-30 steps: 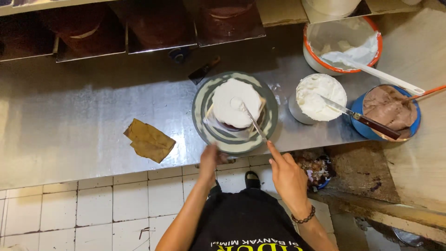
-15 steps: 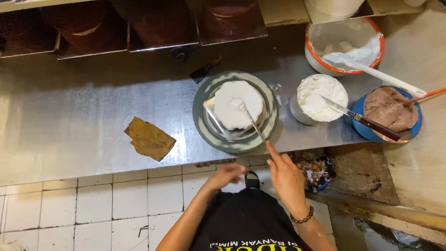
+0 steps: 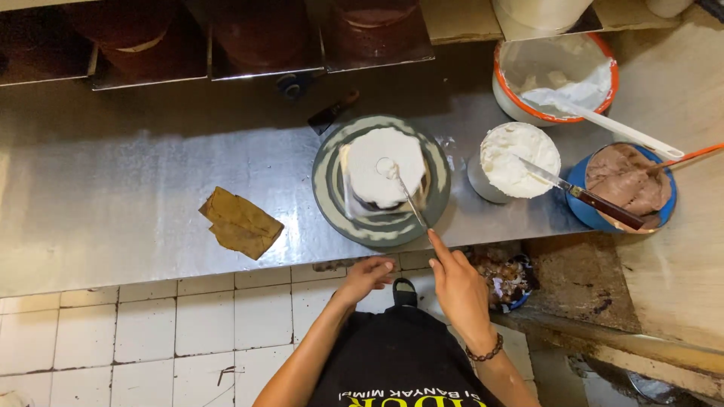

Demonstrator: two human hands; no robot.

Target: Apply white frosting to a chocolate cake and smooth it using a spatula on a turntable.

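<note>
The right hand (image 3: 458, 290) grips the handle of a thin spatula (image 3: 403, 192), forefinger stretched along it; the blade tip rests on top of the white frosted cake (image 3: 385, 166). The cake sits on a round grey turntable (image 3: 328, 181) on the steel counter (image 3: 136, 188). The left hand (image 3: 367, 275) hangs just below the counter edge, fingers loosely curled, seemingly holding nothing. 2 bowls (image 3: 520, 154) of cream stand to the right.

A long steel counter (image 3: 136, 188) carries everything. Just beyond the right hand (image 3: 458, 286) stands a round turntable (image 3: 332, 196); farther right of the hand sit a metal tub of white cream (image 3: 519, 157) and a blue bowl of brown cream (image 3: 626, 185). Well left of the left hand (image 3: 368, 276) lies a brown folded paper (image 3: 240, 221).
</note>
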